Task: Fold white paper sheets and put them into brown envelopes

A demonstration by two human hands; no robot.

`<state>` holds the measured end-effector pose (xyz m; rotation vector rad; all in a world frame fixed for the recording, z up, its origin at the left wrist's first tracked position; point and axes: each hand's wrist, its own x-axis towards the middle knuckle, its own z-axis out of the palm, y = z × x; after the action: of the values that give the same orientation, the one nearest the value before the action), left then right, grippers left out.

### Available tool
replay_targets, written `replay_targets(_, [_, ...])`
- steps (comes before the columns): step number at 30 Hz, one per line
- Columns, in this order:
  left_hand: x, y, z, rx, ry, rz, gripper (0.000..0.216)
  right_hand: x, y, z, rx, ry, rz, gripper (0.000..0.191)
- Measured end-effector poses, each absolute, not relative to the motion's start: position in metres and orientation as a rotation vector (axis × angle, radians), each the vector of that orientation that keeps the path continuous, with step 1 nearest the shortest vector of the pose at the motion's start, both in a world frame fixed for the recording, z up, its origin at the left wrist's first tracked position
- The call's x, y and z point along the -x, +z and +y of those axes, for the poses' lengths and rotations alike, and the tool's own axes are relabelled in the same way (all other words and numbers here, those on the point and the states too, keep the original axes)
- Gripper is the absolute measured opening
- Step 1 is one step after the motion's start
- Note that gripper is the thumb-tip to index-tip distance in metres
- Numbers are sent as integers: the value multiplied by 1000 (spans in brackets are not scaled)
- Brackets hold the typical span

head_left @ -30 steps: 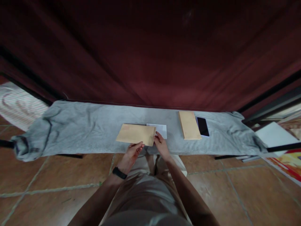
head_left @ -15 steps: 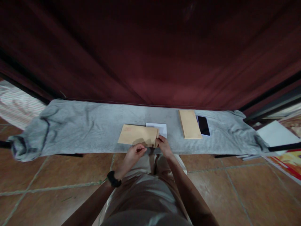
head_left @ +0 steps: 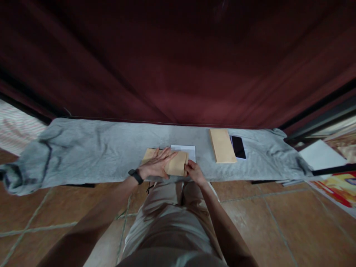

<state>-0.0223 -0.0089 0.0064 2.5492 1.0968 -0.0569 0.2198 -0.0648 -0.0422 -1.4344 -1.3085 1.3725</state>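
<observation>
A tan paper envelope point(head_left: 177, 164) lies on the grey cloth in front of me. My left hand point(head_left: 159, 164), with a black band on its wrist, rests flat across the envelope's left part with its fingers spread, hiding much of it. At the right end, my right hand point(head_left: 193, 171) pinches the envelope's edge between closed fingers. A white sheet of paper point(head_left: 191, 149) with faint print sticks out behind the envelope, partly covered by it.
A stack of tan envelopes point(head_left: 223, 146) lies to the right, beside a dark-screened phone point(head_left: 238, 147). Grey cloth point(head_left: 111, 148) covers the narrow bench. A dark red curtain point(head_left: 178, 74) hangs behind it. White paper point(head_left: 322, 155) and a colourful printed sheet point(head_left: 342, 187) are at far right.
My left hand has moved from above the envelope's near edge and opened flat onto it. My right hand keeps its hold at the right end. The view has shifted slightly.
</observation>
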Motion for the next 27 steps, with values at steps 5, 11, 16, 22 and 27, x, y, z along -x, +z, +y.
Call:
replay_targets(5, [22,2,-10,-2530,41,1057,129,-221,-40,-66,1468,1413,-1258,10])
replay_targets(11, [22,-7,-21,-2521,129,1103,131,-221,-40,-68,1523,1384,-1216,11])
replay_targets(16, [22,-13,-24,-2541,185,1106,132,-220,-48,-68,1552,1302,-1217,15])
replay_targets(22, [20,-16,-27,-2518,196,1145,132,-223,-51,-67,1574,1223,-1221,12])
replay_targets(27, [16,-16,-30,-2525,177,1146,131,-227,-38,-75,1700,841,-1392,23])
